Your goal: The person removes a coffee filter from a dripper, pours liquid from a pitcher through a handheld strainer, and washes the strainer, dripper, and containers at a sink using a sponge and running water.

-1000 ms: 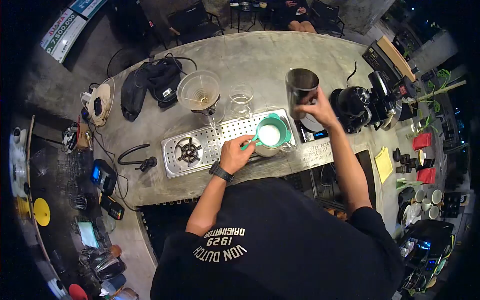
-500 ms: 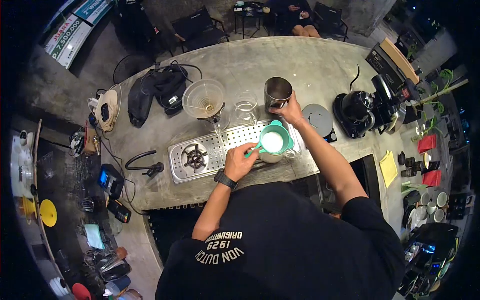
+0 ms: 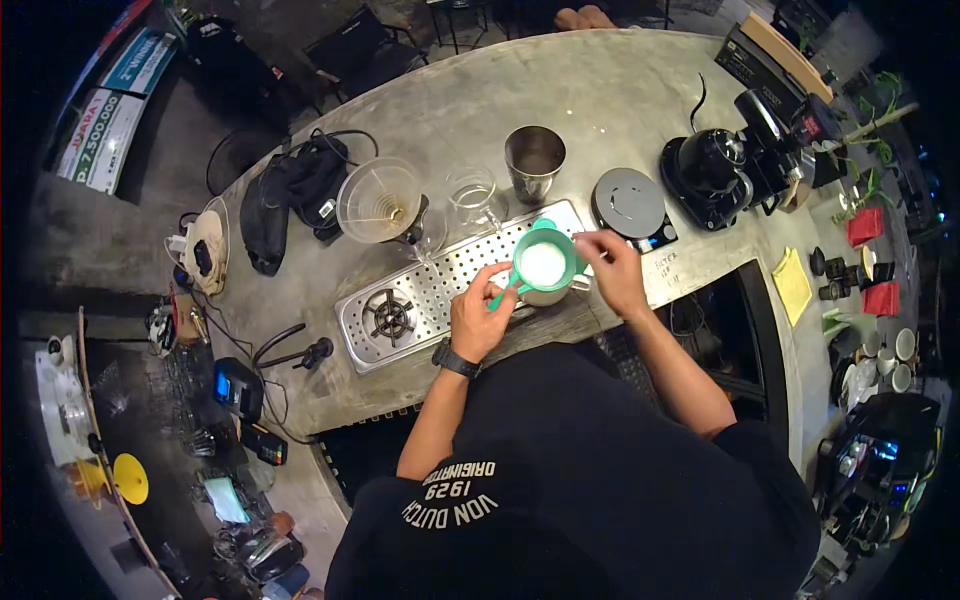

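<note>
Green-rimmed vessel (image 3: 543, 264): handle (image 3: 496, 303) held in left hand (image 3: 482, 316). Right hand (image 3: 616, 272), fingers bent, beside opposite side; whether gripping, cannot be told.

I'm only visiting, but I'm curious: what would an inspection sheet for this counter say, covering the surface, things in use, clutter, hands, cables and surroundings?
Surface: grey counter, curved far edge; perforated metal tray on it.
Job's things: green container with white contents, above a vessel; metal cup upright beyond the tray.
Clutter: dark bag towards the left end.
Hands: left hand grips the green container's handle; right hand is at its rim, fingers blurred, contact unclear.
Cables: dark cable looping beside the bag.
Surroundings: black chair beyond the counter; printed signs at far left.
</note>
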Demonstrator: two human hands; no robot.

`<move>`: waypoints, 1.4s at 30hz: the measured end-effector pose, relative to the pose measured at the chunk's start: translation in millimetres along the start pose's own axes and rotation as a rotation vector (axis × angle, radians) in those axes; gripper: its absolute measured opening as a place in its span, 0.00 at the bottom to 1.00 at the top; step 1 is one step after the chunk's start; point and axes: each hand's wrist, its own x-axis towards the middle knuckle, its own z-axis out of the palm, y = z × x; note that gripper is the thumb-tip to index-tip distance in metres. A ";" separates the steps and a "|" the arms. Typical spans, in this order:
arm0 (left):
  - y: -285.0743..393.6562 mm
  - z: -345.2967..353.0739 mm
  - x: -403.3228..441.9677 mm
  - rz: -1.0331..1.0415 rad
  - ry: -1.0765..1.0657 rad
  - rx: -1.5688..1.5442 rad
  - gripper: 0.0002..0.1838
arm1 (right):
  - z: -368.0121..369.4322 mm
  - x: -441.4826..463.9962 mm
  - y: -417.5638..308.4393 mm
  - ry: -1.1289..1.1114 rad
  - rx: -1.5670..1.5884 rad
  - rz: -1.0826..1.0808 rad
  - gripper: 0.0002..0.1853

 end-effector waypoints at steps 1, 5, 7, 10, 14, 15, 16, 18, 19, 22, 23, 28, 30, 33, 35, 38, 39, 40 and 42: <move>-1.0 1.6 0.2 0.019 0.000 0.019 0.16 | 0.1 -8.8 -0.6 0.011 0.003 0.007 0.18; 5.4 3.7 -0.7 0.055 -0.017 0.052 0.17 | 4.3 -28.0 1.0 -0.050 -0.356 -0.275 0.48; 14.6 0.6 -4.9 0.040 -0.036 0.044 0.17 | 6.6 -29.1 1.4 -0.063 -0.415 -0.263 0.52; 12.0 0.7 -9.4 0.031 -0.039 0.027 0.17 | 15.1 -22.8 2.6 -0.058 -0.474 -0.338 0.57; 7.4 0.8 -10.8 0.039 -0.032 -0.020 0.16 | 25.6 -12.5 8.6 0.013 -0.474 -0.585 0.58; 10.9 -1.5 -10.7 -0.040 -0.053 -0.106 0.16 | 25.9 -11.1 9.8 -0.010 -0.459 -0.541 0.58; 15.1 -4.2 -10.9 -0.119 -0.075 -0.192 0.16 | 26.0 -10.1 10.9 -0.033 -0.444 -0.495 0.58; 21.8 -8.4 -11.3 -0.279 -0.117 -0.367 0.16 | 25.9 -8.3 12.8 -0.083 -0.417 -0.404 0.58; 22.3 -10.2 -11.7 -0.280 -0.112 -0.368 0.16 | 25.7 -7.2 10.5 -0.086 -0.417 -0.407 0.58; 21.6 -19.3 -11.6 -0.348 -0.062 -0.487 0.14 | 22.3 -3.8 0.0 -0.134 -0.456 -0.299 0.58; 20.8 -22.1 -12.0 -0.371 -0.047 -0.526 0.14 | 21.8 -3.6 -1.3 -0.148 -0.469 -0.261 0.57; -12.3 -27.0 -18.0 -0.259 -0.145 -0.310 0.12 | 22.7 -0.2 -2.1 -0.136 -0.501 -0.461 0.57; -11.2 -26.5 -21.0 -0.229 -0.142 -0.249 0.11 | 23.3 -0.6 -0.6 -0.138 -0.482 -0.492 0.56; -8.0 -22.6 -23.5 -0.136 -0.146 -0.066 0.10 | 22.2 -2.1 4.3 -0.132 -0.429 -0.577 0.56; -3.1 -20.9 -24.8 -0.110 -0.138 -0.039 0.11 | 22.8 -3.3 9.7 -0.123 -0.403 -0.572 0.56; 5.4 -19.5 -26.4 -0.033 -0.119 0.045 0.11 | 22.9 -6.2 17.1 -0.096 -0.323 -0.552 0.56; 8.6 -19.7 -26.5 -0.033 -0.121 0.045 0.11 | 22.0 -7.3 17.2 -0.095 -0.323 -0.551 0.56; 12.4 -20.2 -26.2 -0.039 -0.104 0.032 0.11 | 20.8 -8.2 16.9 -0.097 -0.341 -0.520 0.56; 18.7 -21.5 -24.7 -0.049 -0.070 0.009 0.11 | 18.6 -9.4 15.6 -0.099 -0.377 -0.459 0.56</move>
